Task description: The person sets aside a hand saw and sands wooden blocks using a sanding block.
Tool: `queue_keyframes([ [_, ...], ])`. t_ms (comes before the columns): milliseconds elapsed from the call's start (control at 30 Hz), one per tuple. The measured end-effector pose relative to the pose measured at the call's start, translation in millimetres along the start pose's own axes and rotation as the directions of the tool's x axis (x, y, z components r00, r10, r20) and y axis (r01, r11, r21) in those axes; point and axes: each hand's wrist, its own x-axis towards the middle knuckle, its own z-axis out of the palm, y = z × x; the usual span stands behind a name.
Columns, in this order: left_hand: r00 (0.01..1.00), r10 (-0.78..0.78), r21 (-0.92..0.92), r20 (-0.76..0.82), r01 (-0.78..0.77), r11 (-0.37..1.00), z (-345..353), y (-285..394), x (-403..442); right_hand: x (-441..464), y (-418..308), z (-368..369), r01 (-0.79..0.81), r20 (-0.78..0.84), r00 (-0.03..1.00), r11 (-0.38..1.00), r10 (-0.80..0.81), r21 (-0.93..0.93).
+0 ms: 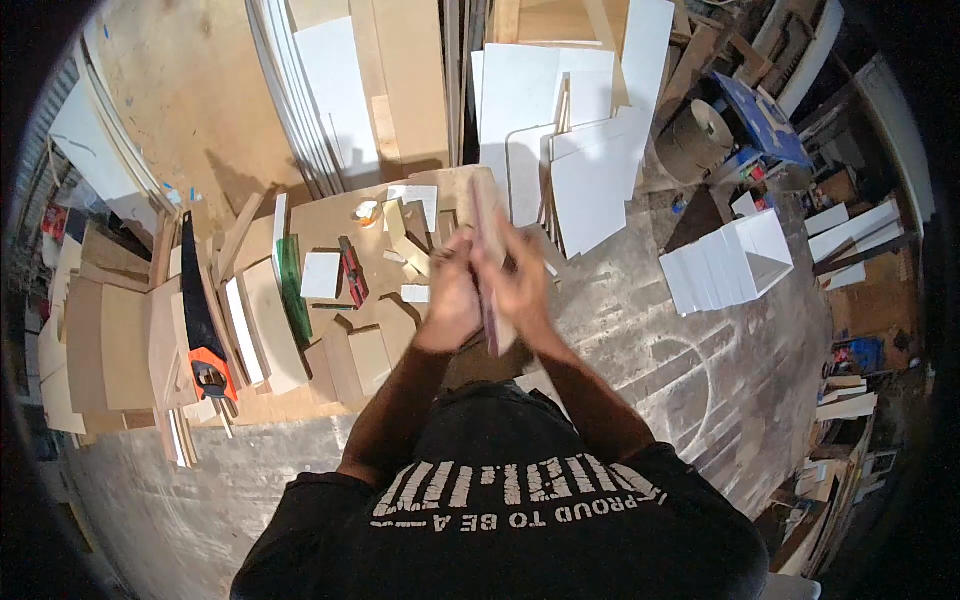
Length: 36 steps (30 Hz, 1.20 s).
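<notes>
A long, narrow wooden board (pixel 486 200) stands between my hands, its near end by my chest and its far end pointing away; motion blurs it and a dark purplish edge shows. My left hand (pixel 455 297) is closed against its left side. On the other side my right hand (pixel 518 278) grips it with bent, blurred fingers. Left of the hands, small wood offcuts (pixel 404 240) lie on the worktable (pixel 325 215). A roll of tape (pixel 366 212) and a red-and-black tool (pixel 352 272) are farther left.
A handsaw (pixel 210 372) with an orange handle lies among boards at the left. White panels (pixel 595 180) lean beyond the table. To the right, a white box-like stack (pixel 725 262) sits on the concrete floor (pixel 690 380). Scrap wood lines the right side.
</notes>
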Motion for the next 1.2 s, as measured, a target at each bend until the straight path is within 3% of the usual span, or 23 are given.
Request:
queue_keyframes([
  [67,0.988,-0.133,0.029,-0.08,0.136,0.99,2,27,1,-35,-1,2,-0.003,0.014,1.0,0.993,0.005,-0.117],
  [167,0.991,-0.077,-0.04,0.112,0.082,0.996,-36,-23,11,-12,28,4,0.043,-0.053,0.997,0.98,-0.054,-0.192],
  [233,0.984,-0.077,-0.021,0.162,0.081,0.996,-30,-26,-7,47,10,-10,-0.406,-0.027,0.913,0.901,0.407,-0.152],
  [333,0.983,-0.053,-0.032,0.178,0.059,0.998,-31,-20,-7,77,18,-23,-0.418,-0.088,0.908,0.871,0.41,-0.258],
  [400,0.998,-0.056,-0.009,0.001,0.056,0.998,-37,-12,0,53,39,-21,-0.368,-0.122,0.924,0.929,0.363,-0.022],
  [467,1.0,0.025,-0.079,-0.001,-0.025,0.997,-46,-12,12,20,44,-19,-0.376,-0.07,0.912,0.892,0.404,0.249],
  [533,0.991,0.134,-0.057,-0.026,-0.135,0.989,-54,-19,20,-11,38,-14,-0.493,0.105,0.849,0.707,0.517,0.507],
  [600,0.975,0.209,0.006,-0.071,-0.209,0.978,-53,-19,17,-30,34,-19,-0.64,0.295,0.717,0.43,0.632,0.636],
  [633,0.969,0.227,0.047,-0.096,-0.223,0.974,-38,-17,13,-33,32,-23,-0.701,0.391,0.632,0.278,0.669,0.656],
  [667,0.963,0.242,0.083,-0.114,-0.234,0.969,-28,-15,12,-36,35,-21,-0.698,0.378,0.627,0.275,0.681,0.662],
  [700,0.947,0.314,0.185,0.068,-0.321,0.929,-29,-15,11,-35,35,-21,-0.692,0.36,0.623,0.275,0.695,0.667],
  [800,0.988,0.144,0.064,0.055,-0.147,0.987,-21,-27,3,-27,22,-26,-0.622,0.33,0.67,0.26,0.665,0.739],
  [933,0.993,0.085,0.145,0.078,-0.095,0.985,-28,-31,4,-31,34,-33,-0.658,0.398,0.656,0.227,0.641,0.719],
  [1033,0.986,0.141,0.14,0.086,-0.152,0.978,-37,-34,10,-37,0,-30,-0.572,0.322,0.652,0.167,0.686,0.803],
  [1067,0.986,0.11,0.173,0.121,-0.13,0.976,-37,-37,6,-37,4,-28,-0.551,0.364,0.665,0.099,0.653,0.829],
  [1133,0.984,0.048,0.24,0.173,-0.089,0.967,-28,-40,-13,-44,38,-28,-0.519,0.449,0.68,-0.051,0.58,0.853],
  [1167,0.972,0.024,0.233,0.235,-0.08,0.969,-26,-37,-24,-50,106,-34,-0.618,0.455,0.629,0.049,0.631,0.785],
  [1200,0.964,0.042,0.392,0.263,-0.146,0.908,-34,-40,-28,-56,155,-39,-0.635,0.408,0.622,0.126,0.668,0.762],
])
